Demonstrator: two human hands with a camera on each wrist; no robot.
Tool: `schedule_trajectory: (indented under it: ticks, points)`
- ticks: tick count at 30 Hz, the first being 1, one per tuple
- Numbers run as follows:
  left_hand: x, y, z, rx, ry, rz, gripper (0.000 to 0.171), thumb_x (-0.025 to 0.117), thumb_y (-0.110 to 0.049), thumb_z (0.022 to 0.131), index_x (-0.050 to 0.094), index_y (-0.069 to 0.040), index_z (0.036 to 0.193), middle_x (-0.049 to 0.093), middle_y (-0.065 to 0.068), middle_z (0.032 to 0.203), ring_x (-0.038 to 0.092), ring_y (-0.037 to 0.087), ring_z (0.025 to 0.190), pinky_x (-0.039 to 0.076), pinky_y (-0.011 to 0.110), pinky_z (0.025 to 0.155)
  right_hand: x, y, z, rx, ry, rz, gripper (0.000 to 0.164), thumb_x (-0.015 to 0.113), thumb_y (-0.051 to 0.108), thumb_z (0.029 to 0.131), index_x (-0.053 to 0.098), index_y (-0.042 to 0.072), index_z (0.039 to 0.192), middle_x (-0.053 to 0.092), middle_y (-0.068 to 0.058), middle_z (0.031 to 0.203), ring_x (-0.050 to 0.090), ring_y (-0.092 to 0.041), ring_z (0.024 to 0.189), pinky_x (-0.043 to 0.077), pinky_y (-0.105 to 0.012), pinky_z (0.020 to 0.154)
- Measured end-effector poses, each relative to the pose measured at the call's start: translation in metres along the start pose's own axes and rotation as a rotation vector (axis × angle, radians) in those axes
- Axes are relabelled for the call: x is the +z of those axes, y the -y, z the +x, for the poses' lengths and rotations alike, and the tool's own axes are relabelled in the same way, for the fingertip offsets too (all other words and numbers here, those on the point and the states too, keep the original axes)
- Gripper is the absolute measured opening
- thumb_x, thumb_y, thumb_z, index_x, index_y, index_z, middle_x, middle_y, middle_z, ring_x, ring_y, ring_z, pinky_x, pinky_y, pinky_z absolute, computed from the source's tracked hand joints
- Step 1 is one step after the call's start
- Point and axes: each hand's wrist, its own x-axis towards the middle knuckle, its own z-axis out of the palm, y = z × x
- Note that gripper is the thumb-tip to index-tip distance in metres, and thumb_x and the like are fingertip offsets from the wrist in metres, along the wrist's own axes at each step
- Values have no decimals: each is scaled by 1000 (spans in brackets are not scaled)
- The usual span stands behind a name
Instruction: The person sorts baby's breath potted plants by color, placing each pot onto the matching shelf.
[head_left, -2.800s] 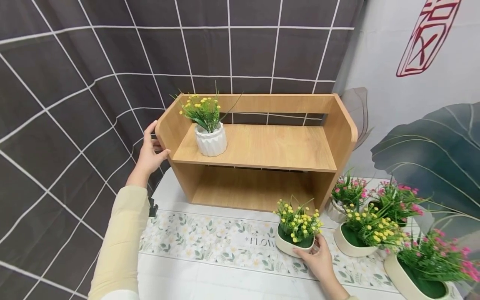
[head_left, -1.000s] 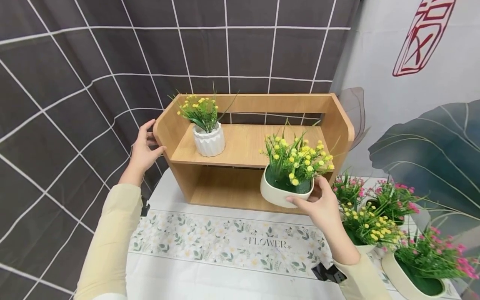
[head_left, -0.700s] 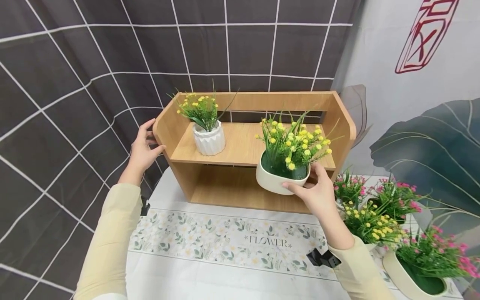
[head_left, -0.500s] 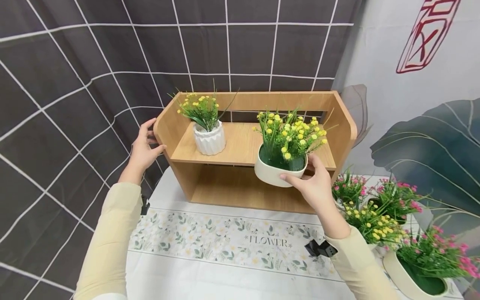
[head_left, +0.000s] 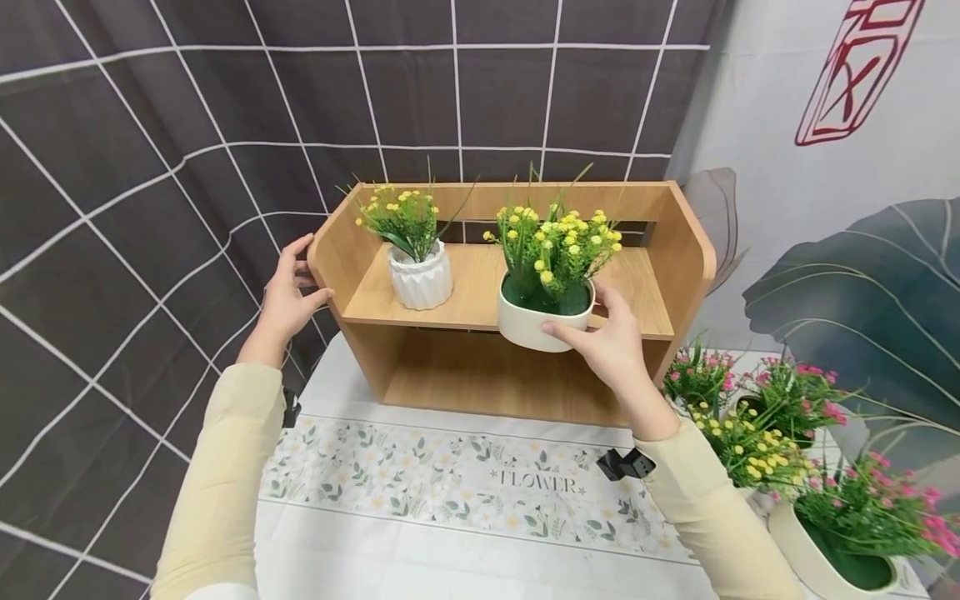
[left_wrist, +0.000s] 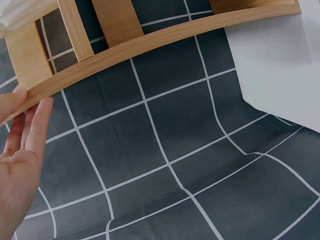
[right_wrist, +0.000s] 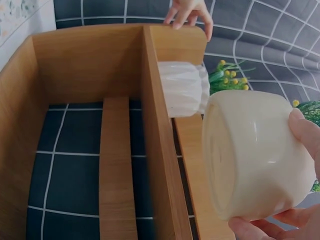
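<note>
I judge the step in hand to be setting the oval pot [head_left: 521, 322] on the upper board of the shelf [head_left: 480, 287]. I hold the pot upright in front of that board, right of its middle, with my right hand [head_left: 611, 342] pinching one end between thumb and fingers. My left hand [head_left: 291, 296] pinches the shelf's left side panel, thumb on one face and fingers on the other, probably to steady it. The next move, to my mind, calls for carrying the base over the shelf's front edge, then going back and down onto the board. That edge is the thing to mind: in the head view the pot overlaps it, and I cannot tell for sure whether the base is already high enough. The shelf's back rail limits how deep I can go, and its right panel could crowd my knuckles. Bare board shows to the pot's right, up to that panel, and to its left as far as the white pot [head_left: 421, 281] at the shelf's left end. The other plants [head_left: 757, 450] stand on the table [head_left: 420, 558] to the shelf's right, well apart from the pot I hold.
</note>
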Motion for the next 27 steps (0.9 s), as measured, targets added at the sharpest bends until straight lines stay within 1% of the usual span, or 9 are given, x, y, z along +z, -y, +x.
schedule_trajectory:
  ticks: [5,10,14,18,24,27]
  points:
    - [-2,0,-1,-1,11,3,83,63,13,81,23,-15,149,50,31,124,55,47,108,50,57,84,6,2,5,-8,32,-42,76,85,26,70,49,7,135,55,-14,126,53,-32,112,50,-46,86]
    - [-3,0,-1,13,7,18,82,63,13,81,24,-14,148,50,32,123,55,49,107,49,57,85,10,3,9,18,57,-78,77,85,29,69,49,8,134,55,-13,125,53,-32,113,49,-46,87]
    - [-2,0,1,9,20,18,81,62,13,82,23,-11,148,49,33,124,54,49,108,49,57,87,13,2,14,27,63,-77,78,84,30,69,48,7,135,54,-14,126,52,-32,115,49,-46,88]
    - [-3,-1,2,-3,38,22,79,61,12,82,22,-10,147,48,34,124,53,50,110,47,58,90,17,-2,19,31,63,-59,80,84,29,70,46,5,136,54,-14,127,51,-30,114,50,-43,87]
    - [-4,-3,3,-30,54,34,79,60,11,84,19,-11,147,49,33,124,53,48,112,47,56,91,21,-5,23,22,80,-12,78,84,23,71,46,6,137,54,-15,124,58,-31,107,53,-42,83]
    - [-4,-3,2,-36,58,27,79,60,11,83,18,-11,147,49,33,123,53,47,112,47,56,91,23,-6,23,36,91,-23,78,84,24,71,46,7,137,54,-15,124,59,-32,106,53,-43,84]
